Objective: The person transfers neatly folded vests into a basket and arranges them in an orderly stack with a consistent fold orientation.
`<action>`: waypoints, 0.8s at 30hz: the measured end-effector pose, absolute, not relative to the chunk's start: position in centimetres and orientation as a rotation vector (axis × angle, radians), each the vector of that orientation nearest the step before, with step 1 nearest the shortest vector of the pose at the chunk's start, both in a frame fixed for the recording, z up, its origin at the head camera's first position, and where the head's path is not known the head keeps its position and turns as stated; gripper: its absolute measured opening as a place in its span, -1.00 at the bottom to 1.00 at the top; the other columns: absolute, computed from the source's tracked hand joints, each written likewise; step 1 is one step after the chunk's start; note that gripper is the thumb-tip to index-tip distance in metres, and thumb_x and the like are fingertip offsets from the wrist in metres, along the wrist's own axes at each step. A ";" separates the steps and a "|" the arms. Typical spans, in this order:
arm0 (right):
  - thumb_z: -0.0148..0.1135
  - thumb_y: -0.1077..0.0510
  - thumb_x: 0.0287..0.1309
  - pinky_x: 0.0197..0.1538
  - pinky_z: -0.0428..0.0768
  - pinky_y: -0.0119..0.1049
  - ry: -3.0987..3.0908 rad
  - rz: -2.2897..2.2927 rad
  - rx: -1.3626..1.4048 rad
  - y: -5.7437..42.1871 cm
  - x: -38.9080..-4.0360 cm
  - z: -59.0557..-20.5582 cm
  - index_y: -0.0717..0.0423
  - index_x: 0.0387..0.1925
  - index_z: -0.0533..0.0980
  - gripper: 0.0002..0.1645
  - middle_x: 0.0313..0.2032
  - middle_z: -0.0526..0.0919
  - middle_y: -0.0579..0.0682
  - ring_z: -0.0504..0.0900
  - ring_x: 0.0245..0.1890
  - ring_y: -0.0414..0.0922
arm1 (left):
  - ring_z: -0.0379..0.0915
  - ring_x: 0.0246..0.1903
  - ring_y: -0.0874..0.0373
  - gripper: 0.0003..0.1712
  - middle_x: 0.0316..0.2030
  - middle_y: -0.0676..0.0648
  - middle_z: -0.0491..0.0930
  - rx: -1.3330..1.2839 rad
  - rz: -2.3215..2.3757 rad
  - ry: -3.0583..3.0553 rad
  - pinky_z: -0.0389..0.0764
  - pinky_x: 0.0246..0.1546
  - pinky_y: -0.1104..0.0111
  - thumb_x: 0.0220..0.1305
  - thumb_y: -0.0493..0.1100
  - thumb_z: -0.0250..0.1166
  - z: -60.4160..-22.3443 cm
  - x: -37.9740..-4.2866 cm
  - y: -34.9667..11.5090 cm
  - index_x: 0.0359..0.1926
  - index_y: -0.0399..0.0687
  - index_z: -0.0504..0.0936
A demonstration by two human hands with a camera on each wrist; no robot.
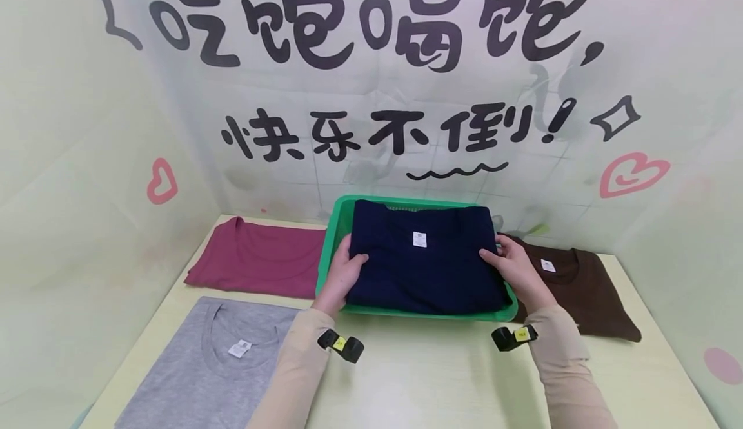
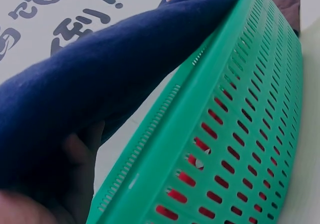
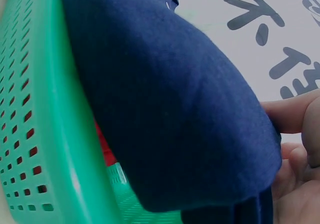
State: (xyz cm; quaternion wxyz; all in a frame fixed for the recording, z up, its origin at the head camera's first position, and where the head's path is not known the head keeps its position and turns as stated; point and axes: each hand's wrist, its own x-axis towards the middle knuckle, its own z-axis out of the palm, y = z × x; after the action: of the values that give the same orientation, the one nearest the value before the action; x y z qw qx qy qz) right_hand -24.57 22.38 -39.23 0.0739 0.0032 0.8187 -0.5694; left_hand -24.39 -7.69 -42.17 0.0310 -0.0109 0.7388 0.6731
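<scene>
A folded navy blue T-shirt point(image 1: 429, 268) with a white neck label lies over the opening of a green plastic basket point(image 1: 418, 317). My left hand point(image 1: 342, 277) grips its left side, thumb on top and fingers underneath. At the opposite side my right hand point(image 1: 516, 268) pinches the fabric the same way. In the left wrist view the shirt point(image 2: 125, 49) slants above the basket's rim, with the hand in shadow below it. Something red point(image 3: 104, 144) shows inside the basket in the right wrist view, partly hidden by the shirt.
Left of the basket lies a folded maroon T-shirt point(image 1: 261, 258), with a folded grey T-shirt point(image 1: 209, 364) nearer the front. A folded dark brown T-shirt point(image 1: 586, 293) lies on the right. Behind the table point(image 1: 418, 377) stands a printed white backdrop point(image 1: 360, 93).
</scene>
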 end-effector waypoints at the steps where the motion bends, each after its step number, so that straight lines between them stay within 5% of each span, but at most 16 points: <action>1: 0.01 0.19 0.25 -0.26 0.52 -0.41 2.463 -1.694 0.008 22.3 -24.7 -39.2 0.43 0.08 0.21 -0.53 -0.36 0.59 -0.07 0.55 -0.43 -0.34 | 0.01 0.27 -0.14 -0.38 0.28 -0.25 0.14 -0.035 2.079 2.279 0.11 0.22 -0.02 0.24 -0.34 -0.03 -42.2 -24.5 -7.7 0.33 -0.18 0.09; 10: -0.03 0.17 0.28 -0.05 0.50 -0.18 2.502 -1.569 0.006 21.7 -26.3 -39.2 0.42 0.17 0.16 -0.47 0.01 0.45 0.39 0.56 -0.20 -0.15 | 0.04 0.27 -0.12 -0.39 0.27 -0.23 0.17 -0.050 2.075 2.292 0.15 0.21 0.02 0.22 -0.36 -0.04 -42.2 -25.3 -8.0 0.32 -0.18 0.11; 24: -0.01 0.21 0.26 -0.18 0.52 -0.26 2.504 -1.488 0.043 21.6 -27.6 -40.3 0.43 0.09 0.22 -0.54 -0.17 0.58 0.21 0.55 -0.37 -0.28 | -0.18 0.34 -0.13 -0.37 0.35 -0.25 -0.02 -0.009 1.916 2.329 0.00 0.27 -0.01 0.29 -0.33 -0.06 -42.7 -25.9 -8.1 0.36 -0.20 -0.01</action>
State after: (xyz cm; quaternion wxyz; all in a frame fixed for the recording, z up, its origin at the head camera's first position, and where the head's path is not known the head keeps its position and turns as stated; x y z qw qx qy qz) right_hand -27.60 21.62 -40.34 0.1142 0.0148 0.8540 -0.5074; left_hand -25.95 -8.11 -42.72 0.0627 -0.0029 0.7707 0.6341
